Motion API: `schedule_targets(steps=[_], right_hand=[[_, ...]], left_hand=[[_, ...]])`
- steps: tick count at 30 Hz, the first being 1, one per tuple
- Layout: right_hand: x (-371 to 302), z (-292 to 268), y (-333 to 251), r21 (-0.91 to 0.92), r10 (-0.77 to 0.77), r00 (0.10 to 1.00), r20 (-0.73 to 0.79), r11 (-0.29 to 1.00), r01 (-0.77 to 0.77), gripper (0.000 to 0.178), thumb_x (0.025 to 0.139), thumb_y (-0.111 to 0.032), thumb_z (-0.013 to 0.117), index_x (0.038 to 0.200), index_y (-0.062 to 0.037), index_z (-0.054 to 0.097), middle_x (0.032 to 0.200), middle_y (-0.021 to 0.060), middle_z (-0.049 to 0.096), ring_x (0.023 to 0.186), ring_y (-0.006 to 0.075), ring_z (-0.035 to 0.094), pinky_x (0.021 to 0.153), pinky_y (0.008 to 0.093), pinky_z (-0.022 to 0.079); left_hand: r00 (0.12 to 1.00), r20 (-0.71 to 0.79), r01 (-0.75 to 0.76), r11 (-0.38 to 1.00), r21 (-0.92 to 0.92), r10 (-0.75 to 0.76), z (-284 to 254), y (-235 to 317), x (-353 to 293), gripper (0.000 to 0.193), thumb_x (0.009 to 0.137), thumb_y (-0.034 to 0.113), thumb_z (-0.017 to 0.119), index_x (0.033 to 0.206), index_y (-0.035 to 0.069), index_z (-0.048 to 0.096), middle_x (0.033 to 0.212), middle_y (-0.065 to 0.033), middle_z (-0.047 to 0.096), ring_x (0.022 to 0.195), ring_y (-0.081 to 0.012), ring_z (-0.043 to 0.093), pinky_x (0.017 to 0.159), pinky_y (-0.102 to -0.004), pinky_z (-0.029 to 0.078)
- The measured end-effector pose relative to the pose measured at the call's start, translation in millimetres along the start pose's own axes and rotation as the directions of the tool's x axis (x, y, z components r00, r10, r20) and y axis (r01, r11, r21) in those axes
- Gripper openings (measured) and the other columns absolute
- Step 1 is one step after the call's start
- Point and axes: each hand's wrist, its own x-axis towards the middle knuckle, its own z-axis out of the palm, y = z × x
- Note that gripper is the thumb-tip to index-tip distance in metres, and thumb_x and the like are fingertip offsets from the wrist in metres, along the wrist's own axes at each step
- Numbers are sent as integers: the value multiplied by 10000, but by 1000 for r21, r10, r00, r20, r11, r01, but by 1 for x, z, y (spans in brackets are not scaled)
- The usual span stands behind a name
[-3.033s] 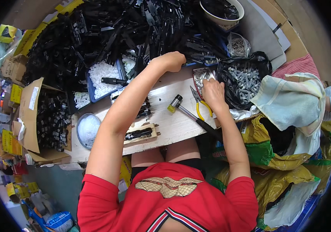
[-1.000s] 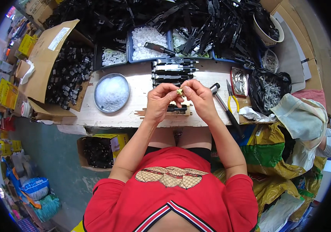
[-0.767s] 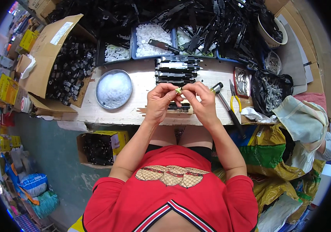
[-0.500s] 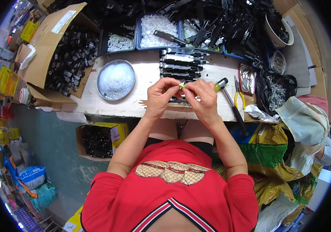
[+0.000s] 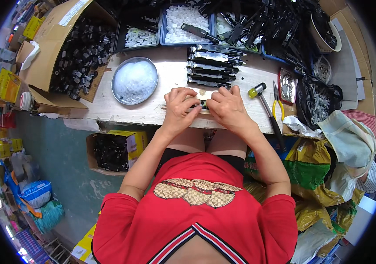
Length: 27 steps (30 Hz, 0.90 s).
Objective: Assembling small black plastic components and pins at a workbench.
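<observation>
At the near edge of the table, my left hand (image 5: 180,108) curls its fingers round one end of a black elongated part (image 5: 204,106), mostly covered by both hands. My right hand (image 5: 227,107) is closed in a pinch against that part. A trace of a small yellow-green plastic piece shows by its fingertips; the fingers hide the rest. Just beyond my hands lies a row of similar black parts with shiny metal strips (image 5: 213,66), side by side. To the right rest a mallet (image 5: 267,110) with a yellow-green head and yellow-handled pliers (image 5: 278,108).
A round metal dish (image 5: 116,91) of clear-white pieces stands left, beside a cardboard box (image 5: 43,66) of black parts. Blue bins (image 5: 164,42) of white pieces line the back, near heaped black parts (image 5: 258,22). A black bag (image 5: 304,101) sits at right.
My hands have come down from holding up the small yellow-green piece to the black part at the table edge. My view has shifted slightly.
</observation>
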Motion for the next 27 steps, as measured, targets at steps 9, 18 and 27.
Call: schedule_targets(steps=[9,18,27], right_hand=[[25,-9,1,25,-70,962,265,998,66,121,706,-177,618,802,-112,653,772,22,569,822,191,504,741,393,320],[11,-11,11,10,20,980,196,1000,-22,48,732,-156,613,764,-122,624,749,11,536,791,194,498,716,358,319],[-35,-41,46,58,244,968,53,967,-247,57,757,-145,623,783,-95,624,747,17,536,804,186,518,705,348,317]], left_hand=[[999,40,33,998,-49,-31,5,-4,2,106,657,91,644,759,87,617,962,-19,566,975,-205,475,829,-349,299],[992,74,103,993,-59,-99,8,-3,7,138,643,140,662,771,104,623,946,-3,560,970,-197,458,837,-350,280],[989,74,122,990,73,-127,10,1,7,142,613,163,701,744,114,675,895,5,558,922,-206,440,808,-356,265]])
